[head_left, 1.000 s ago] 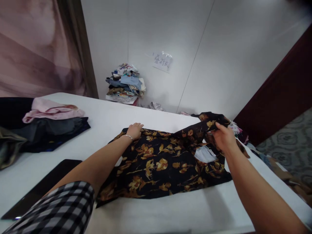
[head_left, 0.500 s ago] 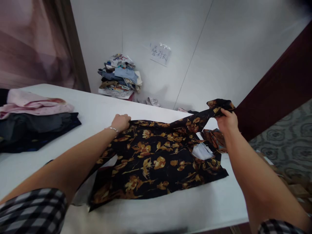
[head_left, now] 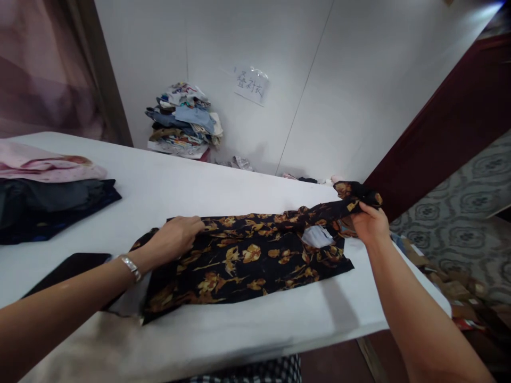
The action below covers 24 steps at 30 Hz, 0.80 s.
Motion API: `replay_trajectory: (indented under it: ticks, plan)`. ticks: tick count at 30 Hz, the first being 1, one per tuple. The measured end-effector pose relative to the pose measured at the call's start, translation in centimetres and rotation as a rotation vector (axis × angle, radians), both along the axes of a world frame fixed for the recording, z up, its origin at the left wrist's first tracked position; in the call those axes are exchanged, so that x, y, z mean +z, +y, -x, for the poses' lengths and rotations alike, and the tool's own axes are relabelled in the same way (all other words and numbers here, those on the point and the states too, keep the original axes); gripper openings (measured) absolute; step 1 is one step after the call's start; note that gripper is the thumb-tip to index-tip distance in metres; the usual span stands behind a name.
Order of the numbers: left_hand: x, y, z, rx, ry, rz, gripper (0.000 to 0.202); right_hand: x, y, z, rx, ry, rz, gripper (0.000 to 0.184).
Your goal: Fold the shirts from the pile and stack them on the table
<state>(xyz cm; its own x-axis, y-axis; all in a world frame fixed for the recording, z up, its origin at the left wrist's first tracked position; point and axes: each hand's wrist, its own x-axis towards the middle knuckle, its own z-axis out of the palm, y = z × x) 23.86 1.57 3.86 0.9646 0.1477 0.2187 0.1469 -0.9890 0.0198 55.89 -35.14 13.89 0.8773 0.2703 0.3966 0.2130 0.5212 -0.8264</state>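
A black shirt with a golden leaf print [head_left: 247,260] lies spread on the white table [head_left: 223,186]. My left hand [head_left: 175,239], with a silver bracelet at the wrist, rests on the shirt's far left edge, fingers curled over the cloth. My right hand [head_left: 369,223] is closed on the shirt's sleeve end [head_left: 355,192] and holds it stretched out to the right, just above the table's corner. A white label [head_left: 317,235] shows near the collar.
Folded pink and dark clothes [head_left: 43,191] lie at the table's left. A dark flat phone [head_left: 66,268] lies near my left forearm. A pile of clothes [head_left: 183,119] stands on the floor by the wall under a paper note [head_left: 250,85]. Clutter lies on the floor at right.
My right hand has pulled the sleeve outward and lowered it toward the table. My left hand has slid left along the shirt's edge. The camera has shifted right.
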Motion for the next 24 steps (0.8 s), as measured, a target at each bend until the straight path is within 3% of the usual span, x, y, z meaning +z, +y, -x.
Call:
replay_trajectory:
  ticks: [4,10,15,24]
  plan:
    - [-0.6,-2.3,1.4,-0.052,-0.033,0.022,0.029,-1.3,-2.3,0.8,-0.04,0.017,-0.007,0.023]
    - [-0.3,-2.5,2.4,0.137,0.001,-0.04,0.03,-1.9,-4.8,2.9,-0.055,0.026,-0.017,0.02]
    - [-1.2,-2.5,3.2,0.189,0.035,-0.078,0.033,-2.8,-5.4,5.7,-0.014,-0.003,0.083,0.029]
    - [-2.8,-4.1,4.4,0.13,0.138,0.044,0.036,-4.0,-7.1,6.1,-0.065,0.008,0.131,0.027]
